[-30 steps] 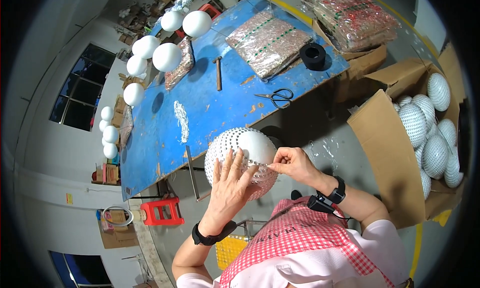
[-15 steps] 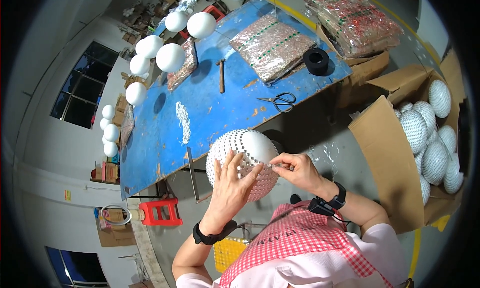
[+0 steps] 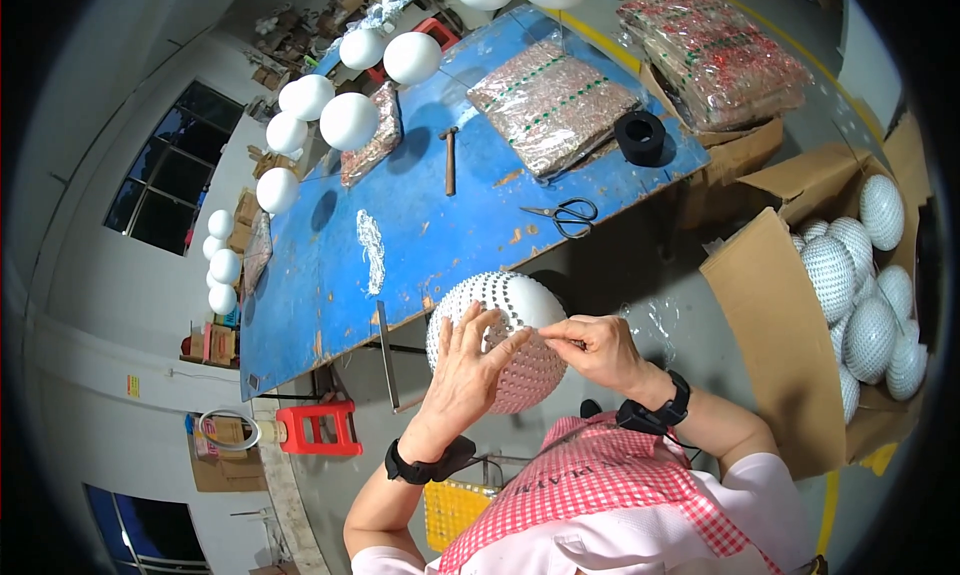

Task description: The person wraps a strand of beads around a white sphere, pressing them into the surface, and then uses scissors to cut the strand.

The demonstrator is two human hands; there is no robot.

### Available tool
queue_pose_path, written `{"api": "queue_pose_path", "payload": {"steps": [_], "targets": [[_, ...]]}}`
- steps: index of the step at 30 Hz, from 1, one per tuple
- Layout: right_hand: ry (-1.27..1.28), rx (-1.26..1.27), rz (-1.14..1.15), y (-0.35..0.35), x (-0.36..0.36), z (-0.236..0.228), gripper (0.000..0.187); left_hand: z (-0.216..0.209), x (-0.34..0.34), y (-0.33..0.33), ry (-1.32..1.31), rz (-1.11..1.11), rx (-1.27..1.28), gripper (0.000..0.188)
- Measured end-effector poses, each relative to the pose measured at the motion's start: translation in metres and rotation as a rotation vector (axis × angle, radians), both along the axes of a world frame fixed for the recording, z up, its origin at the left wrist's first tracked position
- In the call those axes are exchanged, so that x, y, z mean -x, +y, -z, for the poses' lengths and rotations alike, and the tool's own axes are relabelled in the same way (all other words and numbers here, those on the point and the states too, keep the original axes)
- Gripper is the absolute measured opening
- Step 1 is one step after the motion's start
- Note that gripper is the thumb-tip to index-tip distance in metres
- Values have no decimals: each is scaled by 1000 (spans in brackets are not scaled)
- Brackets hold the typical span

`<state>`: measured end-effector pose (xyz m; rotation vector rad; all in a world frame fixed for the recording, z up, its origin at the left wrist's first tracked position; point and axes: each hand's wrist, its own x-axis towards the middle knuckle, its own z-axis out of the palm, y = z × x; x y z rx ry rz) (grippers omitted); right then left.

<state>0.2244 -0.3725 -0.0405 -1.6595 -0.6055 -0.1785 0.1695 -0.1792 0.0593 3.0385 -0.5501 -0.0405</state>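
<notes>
A large white ball (image 3: 520, 383) covered with rows of small shiny studs is in front of me, just off the table's near edge. Its upper right part is a smooth, bare white patch (image 3: 532, 300). My left hand (image 3: 468, 367) lies against the ball's left front with its fingers spread, thumb toward the patch's lower edge. At the ball's right side, my right hand (image 3: 600, 350) is closed in a pinch, fingertips at the border of studs and bare surface. What it pinches is too small to make out.
The blue table (image 3: 420, 245) carries a hammer (image 3: 450, 163), scissors (image 3: 565, 215), a black tape roll (image 3: 640, 138), a white strand bundle (image 3: 370, 253) and a plastic-wrapped pack (image 3: 550, 105). Several plain white balls (image 3: 349, 121) stand along its left side. An open carton (image 3: 775, 345) at right holds studded balls.
The view has shifted slightly, so the scene sits a little lower and further right. My right hand's fingers have drawn closer together at the ball; my left hand stays on it.
</notes>
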Motion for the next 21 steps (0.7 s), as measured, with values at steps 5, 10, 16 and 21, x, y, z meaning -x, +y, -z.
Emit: {"api": "queue_pose_path", "payload": {"steps": [5,10,16,21], "targets": [[128,-12,-2,8,-2,-2,9,2,4,-5,-22,23,-20,67],[522,-78,-142,12,-5,-3,14,3,5,-5,-23,25,-40,68],[861,-241,-371,6,-16,5,15,6,3,-4,-30,19,-17,58],[596,-236,-230,9,-9,15,14,6,-3,-3,-22,36,-19,50]]}}
